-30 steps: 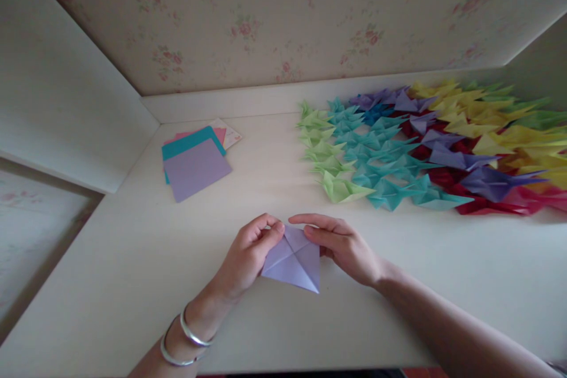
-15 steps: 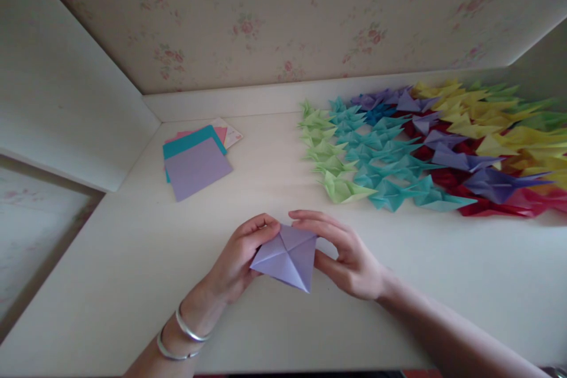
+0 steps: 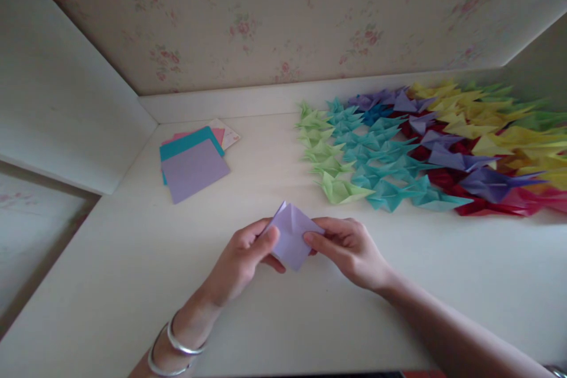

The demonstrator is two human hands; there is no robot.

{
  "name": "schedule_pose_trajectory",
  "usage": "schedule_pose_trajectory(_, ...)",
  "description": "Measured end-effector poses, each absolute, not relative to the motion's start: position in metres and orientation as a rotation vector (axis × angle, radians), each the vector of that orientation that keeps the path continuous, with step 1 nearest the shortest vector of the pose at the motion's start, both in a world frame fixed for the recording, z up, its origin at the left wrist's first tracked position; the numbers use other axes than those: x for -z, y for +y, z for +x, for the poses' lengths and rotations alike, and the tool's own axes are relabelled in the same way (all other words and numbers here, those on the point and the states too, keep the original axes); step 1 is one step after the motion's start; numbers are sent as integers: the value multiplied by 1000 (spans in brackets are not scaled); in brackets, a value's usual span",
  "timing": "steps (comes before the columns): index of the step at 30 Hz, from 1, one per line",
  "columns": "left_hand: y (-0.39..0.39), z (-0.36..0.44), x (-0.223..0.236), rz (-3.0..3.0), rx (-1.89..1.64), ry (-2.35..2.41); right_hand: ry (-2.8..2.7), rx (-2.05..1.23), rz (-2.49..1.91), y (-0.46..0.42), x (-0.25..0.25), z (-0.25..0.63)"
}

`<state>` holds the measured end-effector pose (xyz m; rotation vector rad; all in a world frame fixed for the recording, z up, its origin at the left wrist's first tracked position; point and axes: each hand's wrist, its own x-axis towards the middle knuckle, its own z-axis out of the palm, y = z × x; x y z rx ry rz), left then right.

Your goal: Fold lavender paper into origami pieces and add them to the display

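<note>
A sheet of lilac origami paper, folded into a small diamond with its layers parted a little at the top corner, is held just above the white desk. My left hand pinches its left corner, thumb in front and the other fingers behind. On the opposite corner, my right hand grips the paper between thumb and fingers. The fingertips behind the paper are partly hidden. Two silver bangles circle my left wrist.
At the back left lies a stack of paper sheets, with a lilac sheet over a teal one. Rows of folded paper cranes cover the right side, including light green, turquoise, purple and yellow. A floral-papered wall stands behind.
The lilac paper has gone from a wider, creased shape to a smaller diamond with its point up. My right hand has shifted its hold from the top edge to the right corner.
</note>
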<state>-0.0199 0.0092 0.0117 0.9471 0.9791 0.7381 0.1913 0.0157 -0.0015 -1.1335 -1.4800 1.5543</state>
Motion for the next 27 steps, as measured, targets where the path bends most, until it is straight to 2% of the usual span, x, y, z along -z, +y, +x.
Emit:
schedule_pose_trajectory(8,8,-19,-10,1052,-722,1038,-1386,-1673,-1019,15,8,195)
schedule_pose_trajectory(20,4,-23,-6,772,-821,838,-852,-2072,-715,16,15,194)
schedule_pose_trajectory(27,4,-27,-8,735,-757,635,-806,-2158,-556,15,13,196)
